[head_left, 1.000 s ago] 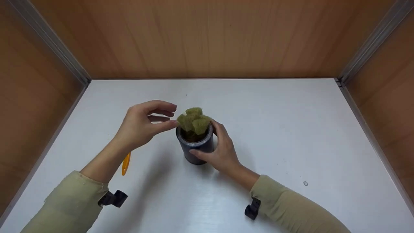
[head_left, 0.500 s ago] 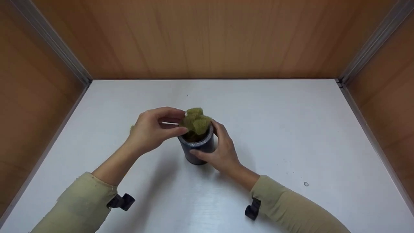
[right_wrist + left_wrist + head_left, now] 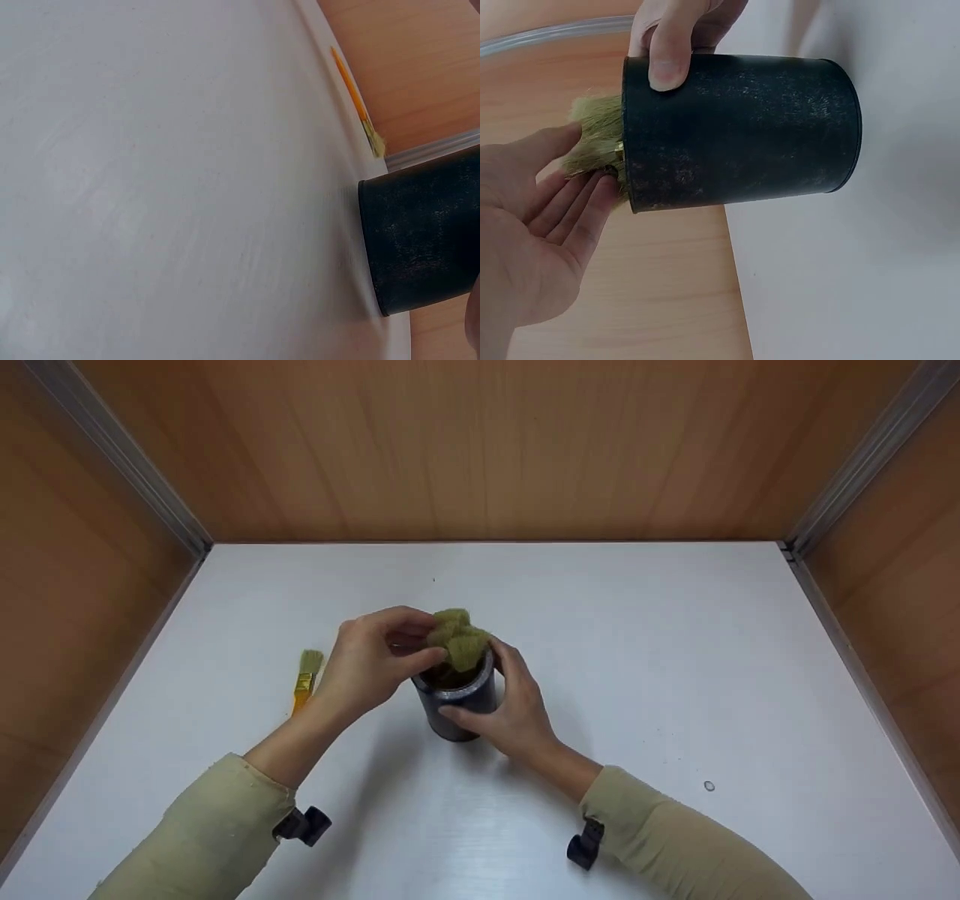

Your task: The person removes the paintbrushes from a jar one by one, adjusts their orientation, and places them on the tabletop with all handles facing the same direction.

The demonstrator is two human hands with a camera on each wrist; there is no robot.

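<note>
A person's right hand (image 3: 514,709) wraps around a black cylindrical cup (image 3: 459,706) standing upright on a white table (image 3: 675,660), thumb on the near side of the wall and fingers curled round the far side. The cup holds several paintbrushes (image 3: 459,639), bristles up, poking out above the rim. The left hand (image 3: 375,664) is at the cup's left, its fingertips closing on the bristles of one of these brushes; the left wrist view shows the fingers (image 3: 570,214) only lightly bent and touching the bristle tuft beside the rim. Further left of the left hand, a separate brush with an orange handle (image 3: 305,679) lies flat on the table.
</note>
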